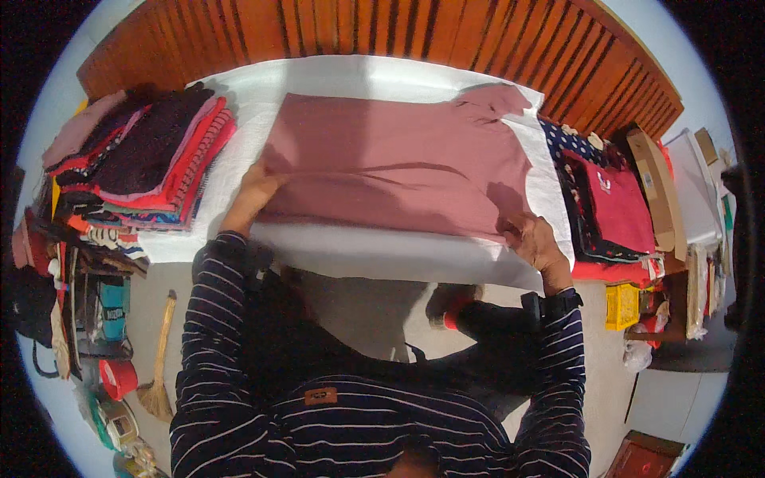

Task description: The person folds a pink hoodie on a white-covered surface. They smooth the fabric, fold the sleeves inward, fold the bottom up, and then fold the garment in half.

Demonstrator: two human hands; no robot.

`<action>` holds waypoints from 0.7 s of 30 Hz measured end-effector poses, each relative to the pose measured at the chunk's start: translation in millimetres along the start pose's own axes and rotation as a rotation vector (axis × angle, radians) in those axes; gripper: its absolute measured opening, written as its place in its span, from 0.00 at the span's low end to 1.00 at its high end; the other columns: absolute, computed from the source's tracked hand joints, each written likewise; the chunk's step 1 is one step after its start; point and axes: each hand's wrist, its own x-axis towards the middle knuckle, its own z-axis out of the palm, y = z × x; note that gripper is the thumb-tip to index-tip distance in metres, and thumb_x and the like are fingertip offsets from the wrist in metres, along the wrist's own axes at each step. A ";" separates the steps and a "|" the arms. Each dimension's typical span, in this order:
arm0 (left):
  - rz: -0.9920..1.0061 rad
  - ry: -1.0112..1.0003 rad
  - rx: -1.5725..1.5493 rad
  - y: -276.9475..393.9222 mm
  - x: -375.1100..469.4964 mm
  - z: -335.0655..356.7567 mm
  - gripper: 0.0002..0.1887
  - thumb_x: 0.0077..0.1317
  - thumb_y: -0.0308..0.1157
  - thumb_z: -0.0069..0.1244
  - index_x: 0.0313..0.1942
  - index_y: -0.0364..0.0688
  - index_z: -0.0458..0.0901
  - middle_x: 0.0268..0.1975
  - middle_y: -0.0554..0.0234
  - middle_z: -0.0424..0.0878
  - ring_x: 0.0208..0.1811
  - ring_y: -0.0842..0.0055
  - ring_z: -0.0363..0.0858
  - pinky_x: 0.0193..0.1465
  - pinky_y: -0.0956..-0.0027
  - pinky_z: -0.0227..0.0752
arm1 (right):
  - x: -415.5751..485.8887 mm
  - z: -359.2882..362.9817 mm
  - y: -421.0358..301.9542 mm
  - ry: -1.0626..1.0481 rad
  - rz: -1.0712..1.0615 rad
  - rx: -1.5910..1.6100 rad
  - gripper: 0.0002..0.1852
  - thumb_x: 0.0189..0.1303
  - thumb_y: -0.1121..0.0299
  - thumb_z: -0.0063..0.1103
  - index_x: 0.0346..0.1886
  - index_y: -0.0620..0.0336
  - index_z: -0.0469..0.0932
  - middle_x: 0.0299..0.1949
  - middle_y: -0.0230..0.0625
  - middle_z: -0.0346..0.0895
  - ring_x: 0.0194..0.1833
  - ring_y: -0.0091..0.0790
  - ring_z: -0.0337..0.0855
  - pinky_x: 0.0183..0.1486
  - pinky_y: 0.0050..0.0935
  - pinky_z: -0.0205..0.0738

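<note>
A dusty pink short-sleeved shirt (406,143) lies spread sideways on a white cloth (239,173), its hem to the left and a sleeve at the far right. Lengthwise creases run through its middle. My left hand (258,190) grips the fabric at the left edge, near the hem corner. At the near right, my right hand (531,238) pinches the shirt by its edge around the shoulder. The fingertips of both hands are partly hidden by fabric and shadow.
Folded clothes (155,155) are piled at the left. More folded garments (615,197) lie at the right, beside a cardboard box (654,185). A slatted wooden panel (382,30) rises behind the cloth. On the floor are a straw broom (160,364) and a yellow crate (621,306).
</note>
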 end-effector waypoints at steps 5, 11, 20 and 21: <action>-0.035 -0.024 -0.159 -1.7 15.0 5.9 0.19 0.59 0.22 0.55 0.52 0.33 0.76 0.46 0.56 0.82 0.46 0.71 0.80 0.49 0.70 0.74 | 16.0 19.7 -15.4 0.063 0.005 -0.028 0.15 0.56 0.70 0.62 0.48 0.49 0.79 0.38 0.42 0.83 0.41 0.48 0.83 0.44 0.41 0.77; 0.204 0.120 -0.480 -15.8 20.1 8.3 0.11 0.67 0.26 0.47 0.50 0.37 0.75 0.40 0.50 0.83 0.38 0.68 0.83 0.43 0.64 0.77 | 25.2 16.2 -21.9 -0.099 0.061 0.134 0.22 0.58 0.68 0.61 0.58 0.45 0.74 0.42 0.46 0.82 0.44 0.53 0.83 0.45 0.46 0.76; 0.137 0.272 0.445 -4.8 0.1 9.7 0.15 0.61 0.25 0.46 0.49 0.36 0.75 0.39 0.42 0.82 0.44 0.51 0.81 0.48 0.53 0.74 | 27.5 15.6 -20.4 -0.023 0.008 0.274 0.17 0.63 0.64 0.56 0.56 0.49 0.75 0.44 0.45 0.82 0.44 0.52 0.83 0.45 0.44 0.76; 0.143 0.337 0.465 0.3 -1.0 9.2 0.14 0.61 0.26 0.46 0.48 0.36 0.75 0.40 0.42 0.82 0.44 0.51 0.81 0.48 0.52 0.74 | 29.4 15.7 -22.3 -0.011 0.032 0.201 0.17 0.66 0.60 0.54 0.55 0.50 0.76 0.43 0.44 0.82 0.43 0.50 0.83 0.45 0.42 0.76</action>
